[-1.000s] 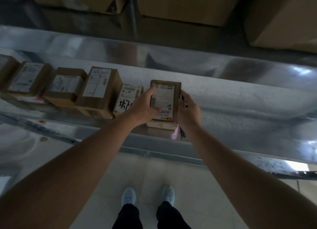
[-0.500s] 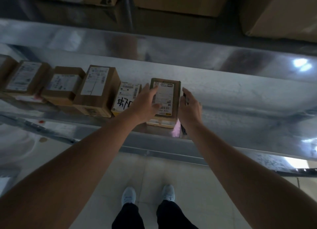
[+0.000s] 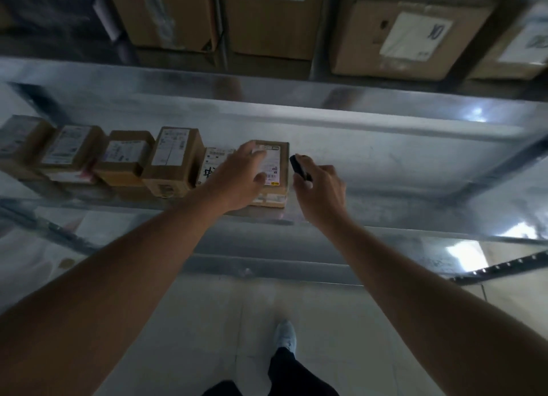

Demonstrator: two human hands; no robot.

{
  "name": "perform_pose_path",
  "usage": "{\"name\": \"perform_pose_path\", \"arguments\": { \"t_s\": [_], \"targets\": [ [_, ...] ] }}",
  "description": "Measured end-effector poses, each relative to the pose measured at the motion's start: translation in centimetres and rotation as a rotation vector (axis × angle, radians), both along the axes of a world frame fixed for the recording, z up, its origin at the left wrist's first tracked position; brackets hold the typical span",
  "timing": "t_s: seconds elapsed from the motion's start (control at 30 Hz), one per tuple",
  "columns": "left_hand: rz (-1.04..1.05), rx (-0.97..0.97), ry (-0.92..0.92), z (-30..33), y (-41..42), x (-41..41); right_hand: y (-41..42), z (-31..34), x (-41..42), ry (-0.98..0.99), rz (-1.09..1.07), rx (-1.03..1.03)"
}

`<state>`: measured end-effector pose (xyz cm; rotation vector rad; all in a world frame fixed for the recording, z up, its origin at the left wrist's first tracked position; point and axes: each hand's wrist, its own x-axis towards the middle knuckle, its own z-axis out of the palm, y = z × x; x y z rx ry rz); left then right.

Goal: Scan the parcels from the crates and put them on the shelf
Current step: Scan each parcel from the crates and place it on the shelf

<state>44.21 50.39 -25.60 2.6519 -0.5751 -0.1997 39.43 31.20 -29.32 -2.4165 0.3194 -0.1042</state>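
Parcels (image 3: 175, 155) stand in a row along the shelf (image 3: 385, 164), labels up for reading. My left hand (image 3: 237, 182) rests spread-fingered on the newest parcel (image 3: 274, 170), steadying it; at three o'clock, my right hand (image 3: 320, 191) grips the scanner (image 3: 298, 166).

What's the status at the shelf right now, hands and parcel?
Left hand open, fingers over the end parcel. Right hand grips a black scanner. Parcel stands on the shelf, last in its row. Nothing blocking.
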Motion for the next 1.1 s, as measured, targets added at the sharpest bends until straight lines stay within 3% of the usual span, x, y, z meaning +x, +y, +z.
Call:
{"name": "perform_pose_path", "arguments": {
  "t_s": [0.13,0.5,0.77,1.1],
  "targets": [
    [-0.119,0.013,-0.060,1.8,1.1,-3.5,0.7,2.0,-5.0,-0.004,0.005,-0.154],
    [-0.441,0.033,-0.254,11.6,-0.4,-17.1,1.4,11.3,-24.0,-0.088,-0.262,-0.215],
    [-0.647,-0.014,-0.355,16.4,-10.0,-27.6,-5.2,15.9,-37.4,-0.162,-0.479,-0.232],
    [-0.816,-0.109,-0.385,17.5,-28.0,-44.8,-18.7,17.6,-57.0,-0.191,-0.684,-0.243]
  ]
}}
